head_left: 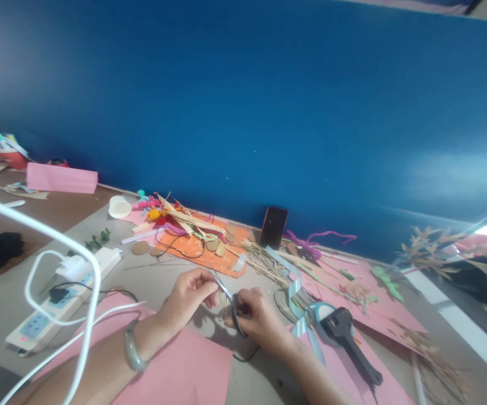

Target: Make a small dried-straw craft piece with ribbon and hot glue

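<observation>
In the head view my right hand (260,320) is wrapped round the dark handles of a pair of scissors (224,287), whose metal blades point up and left. My left hand (193,295), with a pale green bangle (132,346) on its wrist, is closed in a pinch close to the blades. What its fingers hold is too small to make out. Below both hands lies a pink paper sheet (180,365). Just beyond them is an orange sheet (184,250) bearing dried stalks (193,216) and small round wooden slices (212,246).
A white power strip (32,332) and a looping white cable (94,315) occupy the left. To the right are a black glue gun (348,337), pale blue ribbon (294,289) and dried sprigs (441,360). A phone (274,225) leans against the blue wall (243,112).
</observation>
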A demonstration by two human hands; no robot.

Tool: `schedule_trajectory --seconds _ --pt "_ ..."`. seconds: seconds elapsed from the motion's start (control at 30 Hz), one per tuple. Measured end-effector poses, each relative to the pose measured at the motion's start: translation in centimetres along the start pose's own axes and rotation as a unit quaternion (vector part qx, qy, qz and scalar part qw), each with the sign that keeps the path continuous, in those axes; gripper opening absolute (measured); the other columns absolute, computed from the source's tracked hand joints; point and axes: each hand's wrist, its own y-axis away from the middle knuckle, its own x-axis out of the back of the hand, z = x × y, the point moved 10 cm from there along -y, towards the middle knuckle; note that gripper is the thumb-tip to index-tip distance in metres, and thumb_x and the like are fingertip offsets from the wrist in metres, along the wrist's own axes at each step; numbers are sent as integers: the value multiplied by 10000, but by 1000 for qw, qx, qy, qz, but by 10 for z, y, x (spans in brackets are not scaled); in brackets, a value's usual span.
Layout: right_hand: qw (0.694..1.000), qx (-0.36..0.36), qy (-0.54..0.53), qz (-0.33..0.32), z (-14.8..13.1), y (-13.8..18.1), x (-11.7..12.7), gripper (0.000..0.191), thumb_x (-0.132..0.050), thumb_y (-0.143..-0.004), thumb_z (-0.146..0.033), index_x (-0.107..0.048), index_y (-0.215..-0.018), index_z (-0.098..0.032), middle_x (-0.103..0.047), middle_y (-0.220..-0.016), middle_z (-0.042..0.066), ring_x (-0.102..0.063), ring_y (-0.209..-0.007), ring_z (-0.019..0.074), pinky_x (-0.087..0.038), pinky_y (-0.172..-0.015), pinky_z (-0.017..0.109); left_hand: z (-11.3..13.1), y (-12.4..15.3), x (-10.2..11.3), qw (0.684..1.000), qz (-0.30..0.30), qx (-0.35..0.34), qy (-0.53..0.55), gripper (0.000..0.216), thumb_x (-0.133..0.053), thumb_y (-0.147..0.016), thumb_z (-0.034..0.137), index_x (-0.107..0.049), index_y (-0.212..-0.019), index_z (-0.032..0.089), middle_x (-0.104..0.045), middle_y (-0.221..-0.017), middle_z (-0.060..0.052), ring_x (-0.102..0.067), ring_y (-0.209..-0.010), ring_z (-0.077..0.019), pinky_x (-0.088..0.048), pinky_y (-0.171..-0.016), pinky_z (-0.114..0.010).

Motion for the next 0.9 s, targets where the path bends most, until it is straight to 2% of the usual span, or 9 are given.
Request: schedule_trajectory --seconds 0.2,0.57,0.73,0.83,0.9 --pt "999 4 -27 -20 6 -1 -5 354 -676 -740 -333 -416 -544 -195 -423 -516 -59 -390 -595 127 -311 -591 251 3 1 -1 1000 -2 0 1 130 -644 -770 277 -620 -738 153 -634 -536 4 -576 -517 -121 -472 -573 -237" --pt "999 -1 -28 -19 8 -1 1 344 -651 -750 -369 -442 -538 -196 -442 -524 -41 -411 -634 145 -314 -604 256 2 -1 -3 1000 -13 -1 -7 133 -634 -783 273 -616 -740 149 -621 -537 7 -560 -520 -111 -457 -569 -227" --pt "995 11 -96 -9 11 -4 1 362 -646 -745 -323 -418 -495 -196 -387 -451 -61 -342 -521 107 -289 -537 237 4 -1 -1 1000 -8 -18 -11 147 -627 -787 276 -555 -724 165 -638 -608 10 -579 -586 -109 -455 -606 -220" --pt "987 -9 -159 1 12 -5 3 374 -642 -732 -310 -379 -492 -197 -381 -457 -63 -331 -493 94 -287 -509 229 2 2 -8 999 -33 7 1 125 -591 -808 274 -516 -765 183 -664 -661 2 -606 -627 -121 -468 -621 -228" --pt "979 -32 -201 10 14 -5 6 343 -616 -738 -326 -397 -508 -196 -419 -490 -50 -372 -508 100 -308 -509 224 -1 5 -16 998 -59 34 5 122 -586 -809 277 -509 -774 189 -644 -624 13 -596 -590 -118 -465 -592 -225"
